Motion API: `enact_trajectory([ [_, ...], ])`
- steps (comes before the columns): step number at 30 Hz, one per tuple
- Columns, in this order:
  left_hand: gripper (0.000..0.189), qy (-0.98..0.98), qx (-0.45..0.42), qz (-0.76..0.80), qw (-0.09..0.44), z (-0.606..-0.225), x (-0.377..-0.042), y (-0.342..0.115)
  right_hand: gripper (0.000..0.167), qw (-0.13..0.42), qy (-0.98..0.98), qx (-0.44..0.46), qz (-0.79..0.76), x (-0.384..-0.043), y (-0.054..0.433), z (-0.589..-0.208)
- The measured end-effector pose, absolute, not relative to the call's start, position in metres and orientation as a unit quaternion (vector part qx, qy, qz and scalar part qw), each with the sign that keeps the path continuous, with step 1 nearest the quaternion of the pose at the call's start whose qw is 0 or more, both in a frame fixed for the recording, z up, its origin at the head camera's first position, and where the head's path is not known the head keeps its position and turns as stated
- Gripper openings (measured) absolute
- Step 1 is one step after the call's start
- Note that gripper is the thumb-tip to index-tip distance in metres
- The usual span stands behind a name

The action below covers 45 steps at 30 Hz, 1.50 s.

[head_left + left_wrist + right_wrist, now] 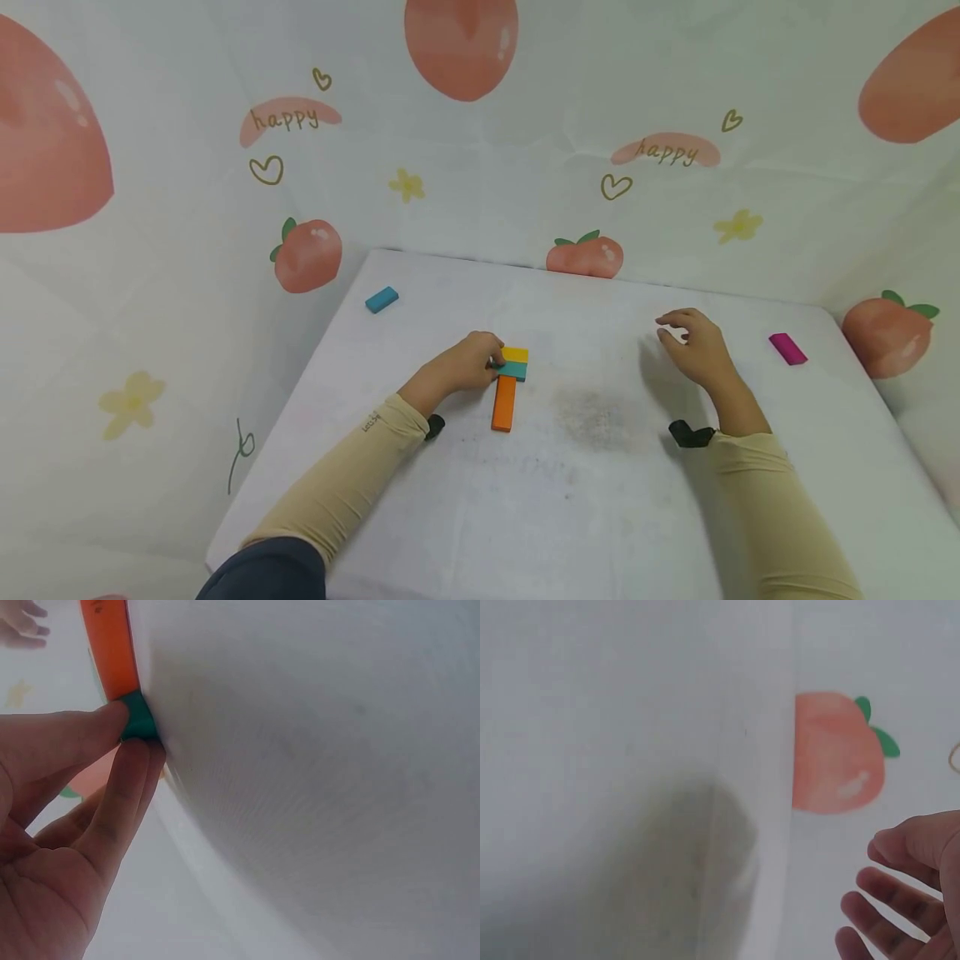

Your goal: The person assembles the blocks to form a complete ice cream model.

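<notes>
A teal block point(513, 370) lies crosswise on the table against the far end of an orange block point(503, 404). Directly behind it, side by side, is a yellow block point(515, 354). With thumb and fingers, my left hand point(474, 360) pinches the left end of the teal block, covering that end in the head view. The left wrist view shows the left thumb point(101, 731) on the teal block point(140, 718) beside the orange block point(111, 645). My right hand point(693, 346) hovers over the table to the right, its fingers loosely bent around nothing.
A blue block point(382, 300) lies at the table's far left, and a magenta block point(788, 349) at the far right. The white table point(600, 517) meets a peach-printed backdrop point(510, 183) behind. Dark wrist-worn pieces point(691, 434) show near both sleeves.
</notes>
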<state>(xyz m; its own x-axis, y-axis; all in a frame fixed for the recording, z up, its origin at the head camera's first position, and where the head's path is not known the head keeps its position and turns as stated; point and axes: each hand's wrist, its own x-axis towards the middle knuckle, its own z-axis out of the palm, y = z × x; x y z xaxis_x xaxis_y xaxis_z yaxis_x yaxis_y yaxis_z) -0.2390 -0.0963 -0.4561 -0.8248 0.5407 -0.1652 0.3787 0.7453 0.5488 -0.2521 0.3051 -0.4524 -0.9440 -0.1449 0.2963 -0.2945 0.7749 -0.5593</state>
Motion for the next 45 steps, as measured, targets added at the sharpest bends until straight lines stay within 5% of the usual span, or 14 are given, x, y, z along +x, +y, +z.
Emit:
enact_trajectory([
  [37,0.024,0.918,0.261,0.251,0.159,-0.451,-0.241,-0.097,0.045,0.127,-0.964,-0.071,0.224,-0.24,0.42,-0.464],
  [45,0.024,0.919,0.268,0.248,0.149,-0.451,-0.241,-0.095,0.047,0.088,-0.968,-0.11,0.206,-0.24,0.445,-0.46],
])
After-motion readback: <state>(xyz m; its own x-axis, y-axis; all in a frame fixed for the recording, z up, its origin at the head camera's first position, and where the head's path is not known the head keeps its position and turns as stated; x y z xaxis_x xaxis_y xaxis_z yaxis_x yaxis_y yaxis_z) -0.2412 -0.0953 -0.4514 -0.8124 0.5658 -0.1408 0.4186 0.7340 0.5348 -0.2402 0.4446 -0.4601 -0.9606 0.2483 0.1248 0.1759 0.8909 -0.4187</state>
